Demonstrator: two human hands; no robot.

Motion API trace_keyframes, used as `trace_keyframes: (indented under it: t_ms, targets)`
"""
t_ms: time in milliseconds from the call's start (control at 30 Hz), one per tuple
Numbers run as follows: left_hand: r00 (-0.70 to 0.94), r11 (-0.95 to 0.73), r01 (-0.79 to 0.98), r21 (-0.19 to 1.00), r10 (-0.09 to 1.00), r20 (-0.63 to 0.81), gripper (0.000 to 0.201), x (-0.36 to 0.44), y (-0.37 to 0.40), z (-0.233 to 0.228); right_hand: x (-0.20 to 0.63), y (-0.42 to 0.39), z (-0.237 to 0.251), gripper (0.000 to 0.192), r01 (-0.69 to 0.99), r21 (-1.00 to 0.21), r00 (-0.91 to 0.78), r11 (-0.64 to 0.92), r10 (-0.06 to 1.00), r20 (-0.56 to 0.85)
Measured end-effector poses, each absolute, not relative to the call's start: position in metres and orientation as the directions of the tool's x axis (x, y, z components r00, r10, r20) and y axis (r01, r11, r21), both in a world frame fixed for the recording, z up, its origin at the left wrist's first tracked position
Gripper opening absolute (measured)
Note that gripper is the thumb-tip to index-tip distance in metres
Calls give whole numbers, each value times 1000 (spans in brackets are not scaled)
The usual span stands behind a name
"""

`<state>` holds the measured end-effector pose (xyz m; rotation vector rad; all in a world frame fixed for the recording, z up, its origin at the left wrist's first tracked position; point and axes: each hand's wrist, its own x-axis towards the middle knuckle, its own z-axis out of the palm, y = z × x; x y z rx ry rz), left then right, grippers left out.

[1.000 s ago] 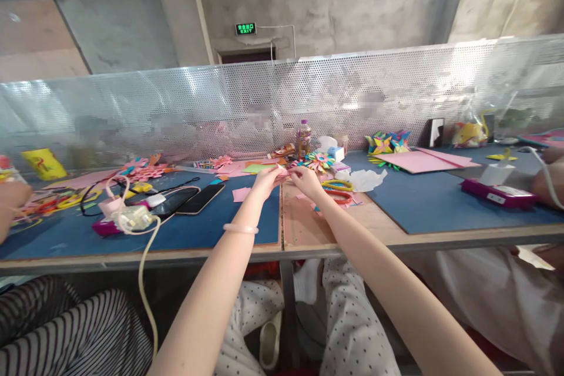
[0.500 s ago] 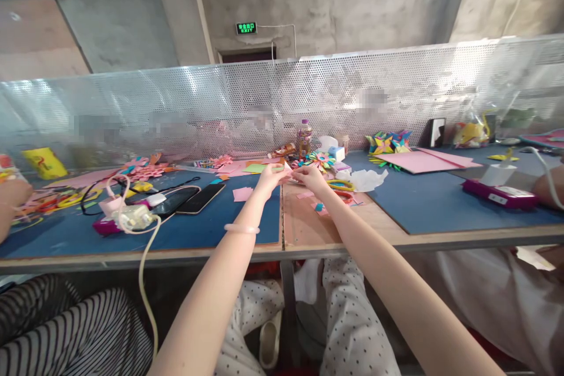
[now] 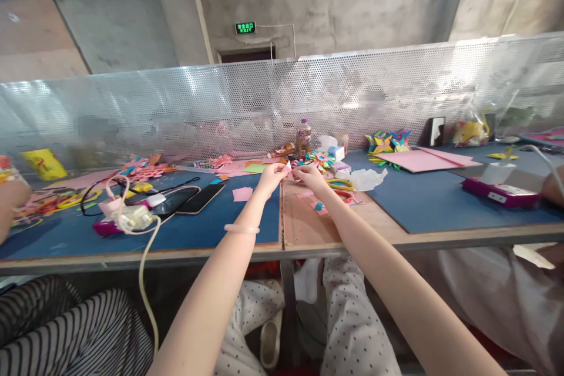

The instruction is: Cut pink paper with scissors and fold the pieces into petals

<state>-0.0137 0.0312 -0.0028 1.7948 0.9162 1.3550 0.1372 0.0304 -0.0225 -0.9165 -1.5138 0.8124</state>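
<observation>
Both my arms reach far forward over the table. My left hand [image 3: 269, 177], with a pink bangle [image 3: 240, 228] on its wrist, and my right hand [image 3: 309, 175] pinch a small piece of pink paper [image 3: 288, 168] between them, just above the wooden strip [image 3: 304, 226] between two blue mats. Loose pink paper scraps [image 3: 241, 193] lie under and beside the hands. A colourful folded paper flower [image 3: 320, 160] sits just behind my right hand.
Two phones [image 3: 194, 198] and a charger with a white cable [image 3: 132, 217] lie on the left blue mat [image 3: 189, 229]. A bottle [image 3: 304, 137] stands by the perforated metal screen [image 3: 282, 100]. Pink sheets [image 3: 418, 160] and a purple box [image 3: 497, 194] lie right. Other people sit on both sides.
My hands have lifted the pink paper slightly and drawn closer together. The person at the right has pulled an arm back a little.
</observation>
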Motion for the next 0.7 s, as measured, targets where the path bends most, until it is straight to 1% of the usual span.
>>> trace_keyframes:
  t_ms: [167,367,533,700]
  targets:
    - [209,-506,139,851,855,474,21,-12,28,-1,138,30,-24,19,70,-886,-64,458,889,454]
    - [233,-498,89,862,852,469,20,-11,26,0,138,29,-21,19,89,-893,-23,440,898,440]
    - [270,-499,47,865,840,470,20,-11,24,1,138,27,-19,19,74,-906,17,417,908,419]
    - [262,-513,49,857,835,484,18,-12,26,0,138,26,-18,21,65,-919,10,389,921,390]
